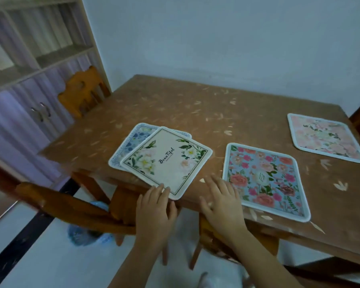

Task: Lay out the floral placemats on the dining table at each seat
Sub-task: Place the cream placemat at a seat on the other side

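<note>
I see my left hand (154, 206) flat and unclenched, fingertips resting on the near corner of the cream mat (166, 163). That mat lies askew on a blue mat (125, 144), the pair stacked at the table's (175, 104) near-left edge. From the left hand the cream mat runs toward one o'clock, corner-first. My right hand (220, 202) lies spread on bare wood, holding nothing, between the stack and the rose mat (264, 179). A pink mat (324, 138) sits at two o'clock. The left hand is nearer, I judge.

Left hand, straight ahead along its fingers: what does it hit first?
The left hand already has its fingers at the near corner of the cream "Beautiful" placemat, so that mat comes first; the blue placemat lies under it, further along.
</note>
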